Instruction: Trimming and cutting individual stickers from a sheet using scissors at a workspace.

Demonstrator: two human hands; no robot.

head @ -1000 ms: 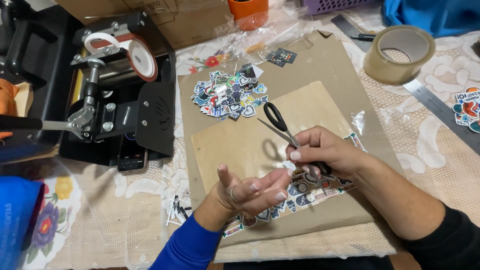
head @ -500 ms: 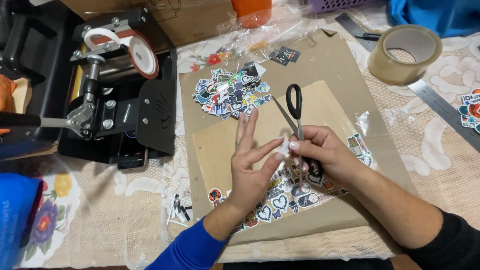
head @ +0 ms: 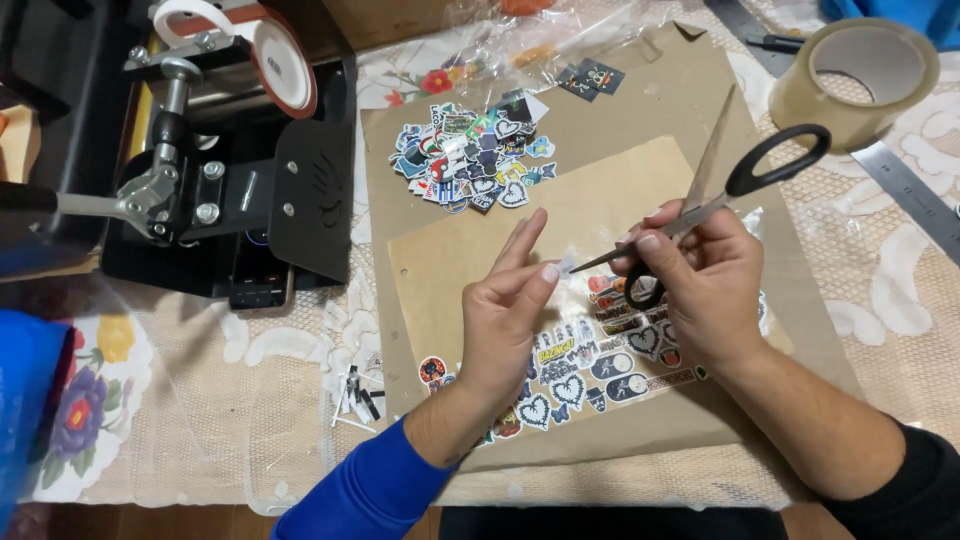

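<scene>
At the left edge of the lace-covered table [head: 200, 400] stands a black mug heat press with a white-and-red round end [head: 235, 160], its lever handle pointing outward to the left, where it is out of the way of the cutting. Near the table's front edge, just left of the brown kraft paper sheet [head: 640, 90], lie thin black and white offcut strips [head: 358, 400], dropped clear of the work. On the upper left part of that brown sheet sits a loose pile of small colourful cut-out stickers [head: 475, 160], kept apart from the uncut ones.

Over the middle of the sheet the left hand [head: 505, 320], in a blue sleeve, pinches a tiny pale scrap of sticker material [head: 566, 265] between thumb and fingertip, the other fingers stretched straight, which keeps them away from the blades. The right hand [head: 690, 295], in a dark sleeve, grips the black-handled steel scissors [head: 700, 195] with fingers curled through and around one loop; the blades stand open, one tip just beside the scrap. Under both hands lies a clear-backed printed sheet of hearts and badges [head: 590, 375], near the brown sheet's front edge.

At the far right corner rests a roll of clear packing tape [head: 860, 70], with a steel ruler [head: 915, 195] just beside it.
</scene>
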